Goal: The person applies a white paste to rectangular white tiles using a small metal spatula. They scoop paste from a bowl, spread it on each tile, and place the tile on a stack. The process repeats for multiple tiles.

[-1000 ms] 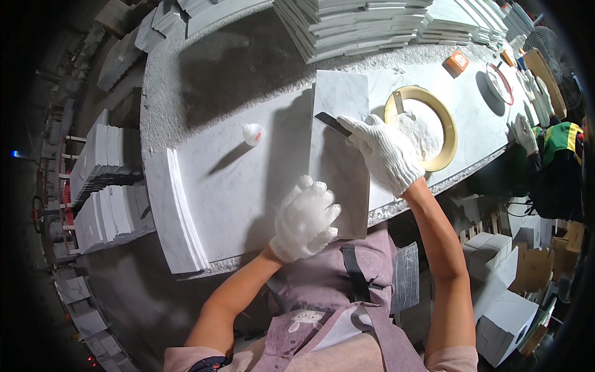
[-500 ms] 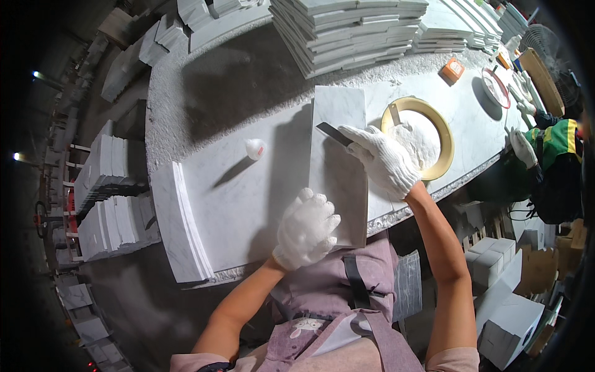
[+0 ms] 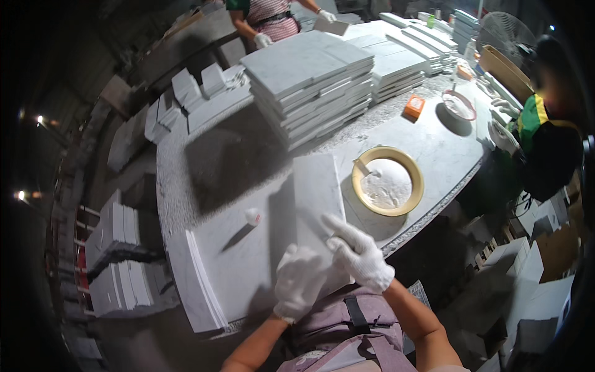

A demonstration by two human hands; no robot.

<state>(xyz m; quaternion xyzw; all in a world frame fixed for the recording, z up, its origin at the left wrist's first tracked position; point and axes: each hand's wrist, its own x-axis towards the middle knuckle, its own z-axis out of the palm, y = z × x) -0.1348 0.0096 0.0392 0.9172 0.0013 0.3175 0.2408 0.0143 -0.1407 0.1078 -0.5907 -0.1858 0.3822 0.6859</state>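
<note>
Grey stone tile [image 3: 317,186] lies flat at frame centre, on a wider slab on the worktable [image 3: 434,146], its near end under both gloved hands.

Left hand [image 3: 299,280], lower centre: fingers curled and pressed down on the tile's near edge, nothing enclosed.

Right hand [image 3: 357,252], just right of it: fingers partly spread over the near right corner; a thin dark blade appears to be pinched, but the grip cannot be told for certain.

Handling, judged: tile is rigid, heavy for its thickness, brittle at corners, dusty and so slippery under cotton gloves. It is best taken by the 2 long edges, with both palms under, and kept flat, not levered by 1 corner.

Nearby: yellow-rimmed bowl [image 3: 388,181] of white powder right of centre; small white knob [image 3: 252,216] left of the tile; stacked tiles [image 3: 310,77] upper centre.
</note>
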